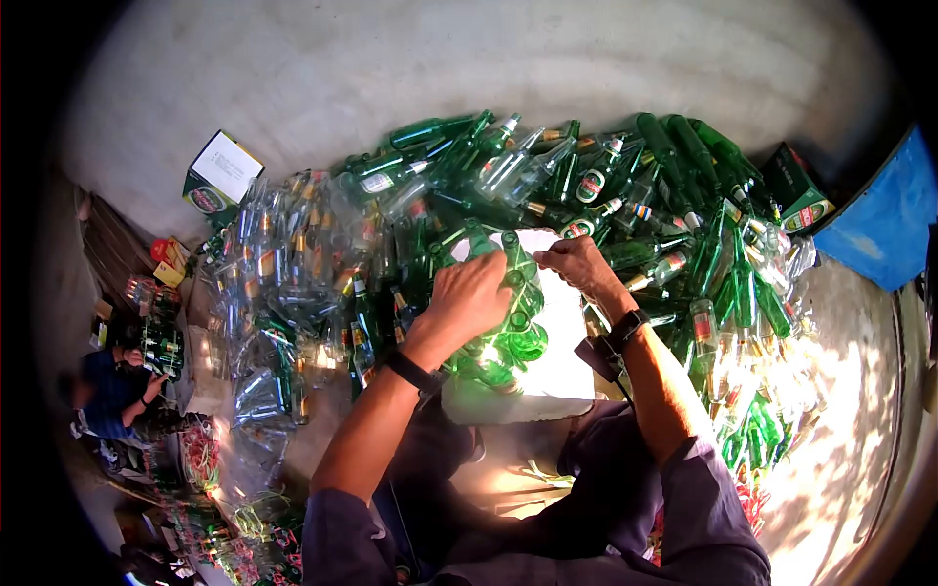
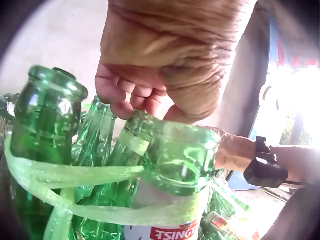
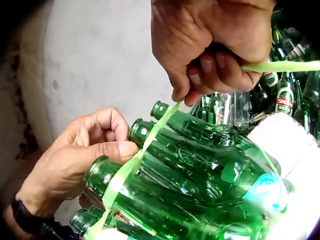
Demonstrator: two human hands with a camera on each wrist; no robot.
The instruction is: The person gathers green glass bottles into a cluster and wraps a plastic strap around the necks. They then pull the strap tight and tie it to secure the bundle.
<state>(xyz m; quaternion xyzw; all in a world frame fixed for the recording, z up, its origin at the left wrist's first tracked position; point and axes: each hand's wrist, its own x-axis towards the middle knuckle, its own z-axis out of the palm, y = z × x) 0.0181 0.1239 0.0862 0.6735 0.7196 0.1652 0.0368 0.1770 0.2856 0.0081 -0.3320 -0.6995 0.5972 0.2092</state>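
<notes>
Sleeves [image 1: 337, 537], strapped bottles [image 1: 529, 343], white block [image 1: 565, 366], bottle heap [image 1: 293, 244], cartons [image 1: 223, 176]

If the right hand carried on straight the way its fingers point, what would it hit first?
Probably the neck of the nearest green bottle, just past the fingertips of the right hand, which pinches the green strap; the exact gap is hard to judge.

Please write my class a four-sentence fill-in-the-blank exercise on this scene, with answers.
In the right wrist view, the strip runs up from the bundled bottles to the person's ____ hand.
Those bottles are ____ in colour.
The band on the left wrist is ____ in colour.
The block beneath the bottles is ____ in colour.
Missing words: right; green; black; white.
</notes>
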